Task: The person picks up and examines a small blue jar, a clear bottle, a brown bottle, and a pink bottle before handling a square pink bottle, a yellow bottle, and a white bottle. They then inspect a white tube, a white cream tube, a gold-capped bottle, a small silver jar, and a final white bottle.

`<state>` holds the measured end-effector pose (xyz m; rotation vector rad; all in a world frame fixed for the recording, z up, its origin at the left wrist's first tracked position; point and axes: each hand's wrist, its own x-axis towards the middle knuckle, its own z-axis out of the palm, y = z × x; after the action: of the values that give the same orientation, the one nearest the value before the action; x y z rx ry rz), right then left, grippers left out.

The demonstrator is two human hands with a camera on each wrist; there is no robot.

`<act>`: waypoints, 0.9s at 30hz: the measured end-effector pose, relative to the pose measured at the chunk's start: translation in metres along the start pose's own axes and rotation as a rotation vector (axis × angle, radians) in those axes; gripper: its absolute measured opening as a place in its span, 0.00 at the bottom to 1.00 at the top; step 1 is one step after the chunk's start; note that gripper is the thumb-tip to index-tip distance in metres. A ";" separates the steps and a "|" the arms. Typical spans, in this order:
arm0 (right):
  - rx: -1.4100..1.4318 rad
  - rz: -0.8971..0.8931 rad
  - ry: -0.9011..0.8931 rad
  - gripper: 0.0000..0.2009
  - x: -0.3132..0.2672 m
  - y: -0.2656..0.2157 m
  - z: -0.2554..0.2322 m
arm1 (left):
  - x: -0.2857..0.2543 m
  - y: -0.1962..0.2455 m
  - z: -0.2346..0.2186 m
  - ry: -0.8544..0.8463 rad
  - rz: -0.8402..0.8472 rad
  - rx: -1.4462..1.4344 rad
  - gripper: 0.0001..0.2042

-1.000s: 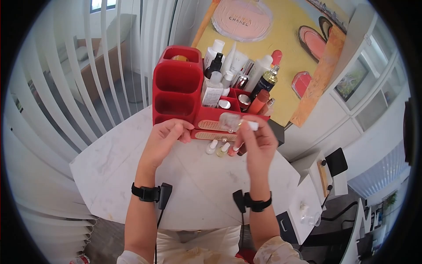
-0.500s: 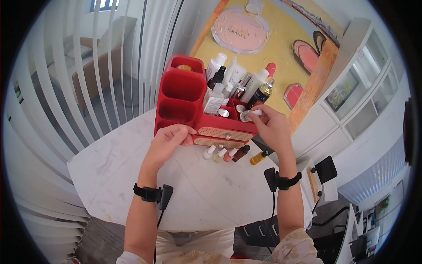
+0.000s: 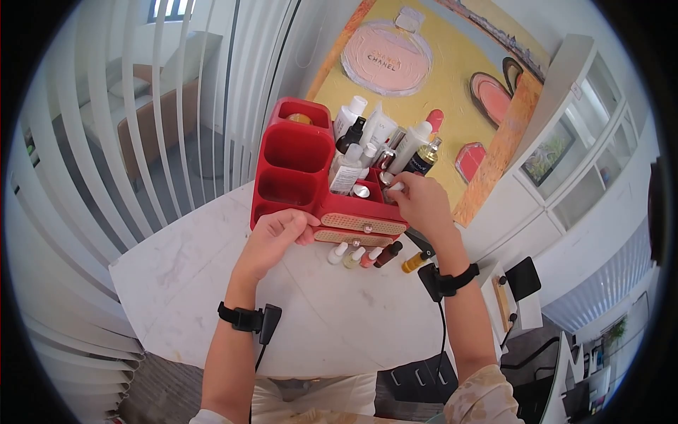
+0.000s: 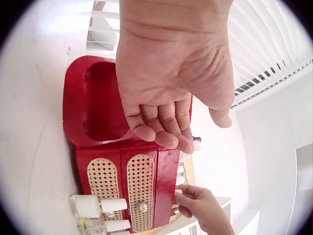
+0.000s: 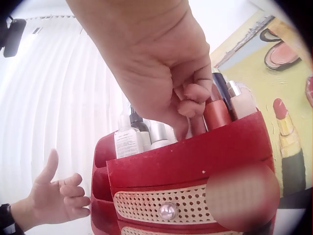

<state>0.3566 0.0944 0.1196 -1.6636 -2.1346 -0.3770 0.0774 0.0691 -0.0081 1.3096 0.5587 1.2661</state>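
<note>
My right hand [image 3: 424, 201] is at the right front compartments of a red cosmetics organizer [image 3: 291, 203], fingertips down among the things there. It pinches a small clear nail polish bottle by its white cap [image 3: 397, 187]; the bottle itself is mostly hidden by the fingers. In the right wrist view the thumb and fingers reach behind the organizer's front wall, beside an orange-red tube [image 5: 217, 115]. My left hand [image 3: 277, 237] is near the organizer's left front, fingers loosely bent and holding nothing.
Several small bottles, among them a dark red one [image 3: 388, 254], stand before the woven-front drawers [image 3: 367, 224]. A yellow bottle [image 3: 415, 261] is farther right. Taller bottles, such as a white one [image 3: 349, 116], crowd the organizer. A painting [image 3: 395, 60] stands behind.
My right hand has carried the clear bottle from in front of the drawers to the right, then down into the organizer's right front. The left hand has stayed near the same spot.
</note>
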 end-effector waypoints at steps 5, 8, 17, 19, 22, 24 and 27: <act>-0.026 0.029 0.070 0.14 0.003 -0.003 0.008 | -0.001 0.001 0.001 0.002 0.012 0.012 0.19; 0.040 0.032 0.057 0.15 0.001 -0.005 0.005 | 0.000 -0.002 0.000 -0.004 0.026 0.010 0.20; 0.360 0.186 0.190 0.13 -0.049 0.009 -0.031 | 0.000 -0.005 0.003 0.017 0.032 0.051 0.21; 0.354 0.247 0.233 0.13 -0.073 0.029 -0.032 | 0.001 -0.006 0.004 0.024 0.022 0.061 0.21; 0.401 0.325 0.197 0.16 -0.108 0.067 -0.019 | 0.001 -0.005 0.006 0.037 0.001 0.077 0.21; 0.386 0.324 0.148 0.18 -0.131 0.093 0.002 | 0.001 -0.005 0.008 0.033 -0.001 0.083 0.21; 0.378 0.321 0.020 0.23 -0.160 0.117 0.036 | 0.001 -0.006 0.009 0.023 -0.008 0.087 0.21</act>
<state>0.4978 0.0033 0.0079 -1.7199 -1.7467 0.1000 0.0877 0.0675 -0.0111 1.3647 0.6413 1.2634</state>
